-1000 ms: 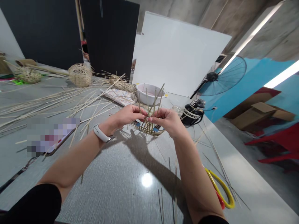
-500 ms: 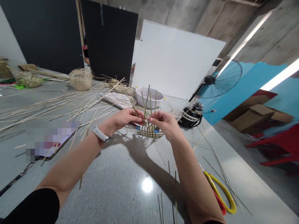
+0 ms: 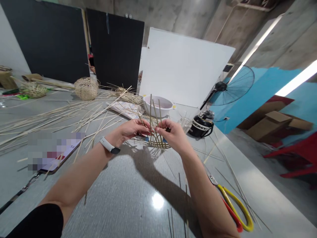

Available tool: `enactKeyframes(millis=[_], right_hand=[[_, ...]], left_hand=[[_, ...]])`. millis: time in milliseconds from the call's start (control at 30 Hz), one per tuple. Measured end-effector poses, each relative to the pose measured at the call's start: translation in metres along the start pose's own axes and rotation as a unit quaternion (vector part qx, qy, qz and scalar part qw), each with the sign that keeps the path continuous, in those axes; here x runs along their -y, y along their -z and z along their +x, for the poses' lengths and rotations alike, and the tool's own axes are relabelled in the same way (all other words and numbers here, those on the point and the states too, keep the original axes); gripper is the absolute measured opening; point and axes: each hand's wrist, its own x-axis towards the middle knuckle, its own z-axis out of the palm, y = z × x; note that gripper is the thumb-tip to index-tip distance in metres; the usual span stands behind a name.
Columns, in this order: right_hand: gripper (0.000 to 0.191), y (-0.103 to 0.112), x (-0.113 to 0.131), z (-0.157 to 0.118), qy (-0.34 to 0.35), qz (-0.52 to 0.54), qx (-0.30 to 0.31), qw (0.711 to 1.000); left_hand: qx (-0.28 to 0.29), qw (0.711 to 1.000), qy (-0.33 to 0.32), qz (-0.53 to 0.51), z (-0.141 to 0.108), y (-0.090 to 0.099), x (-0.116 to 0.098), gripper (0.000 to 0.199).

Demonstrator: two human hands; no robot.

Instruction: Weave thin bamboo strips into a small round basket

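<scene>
A small, partly woven bamboo basket [image 3: 158, 143] is between my hands just above the grey table, with several thin upright strips [image 3: 151, 110] rising from its rim. Blue bits show at its sides, partly covered by my fingers. My left hand [image 3: 132, 130] is closed, thumb and fingers pinched on the basket's strips at the left. From the right, my right hand [image 3: 172, 134] pinches a strip near the upper edge, its fingertips close to the left ones. The exact strips in each pinch are partly hidden.
Loose bamboo strips [image 3: 61, 114] cover the table's left. A phone [image 3: 63, 153] lies near my left forearm; yellow-and-red scissors [image 3: 235, 205] lie right of my right arm. Behind stand a white basin [image 3: 157, 107], glass cup [image 3: 184, 124], black jug [image 3: 201, 125] and woven basket [image 3: 86, 88].
The camera view has tilted up slightly. Both hands stay at the basket with small finger shifts, and the upright strips lean a little further left.
</scene>
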Motion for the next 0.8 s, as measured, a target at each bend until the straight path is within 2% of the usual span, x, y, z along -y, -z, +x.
enactKeyframes(millis=[300, 400, 567, 800], right_hand=[[0.016, 0.002, 0.001, 0.000, 0.027, -0.034, 0.009, 0.999], [0.018, 0.003, -0.003, 0.002, 0.010, -0.018, 0.019, 1.000], [0.020, 0.005, -0.006, 0.004, -0.021, 0.027, 0.030, 0.999], [0.021, 0.010, 0.000, 0.002, -0.028, 0.048, 0.047, 0.997]], left_hand=[[0.026, 0.999, 0.012, -0.033, -0.001, 0.001, 0.002, 0.024], [0.019, 1.000, 0.005, -0.018, 0.000, 0.002, 0.003, 0.027], [0.033, 0.999, 0.002, -0.008, -0.001, -0.001, 0.002, 0.049], [0.033, 0.999, 0.012, -0.002, -0.007, -0.008, -0.001, 0.047]])
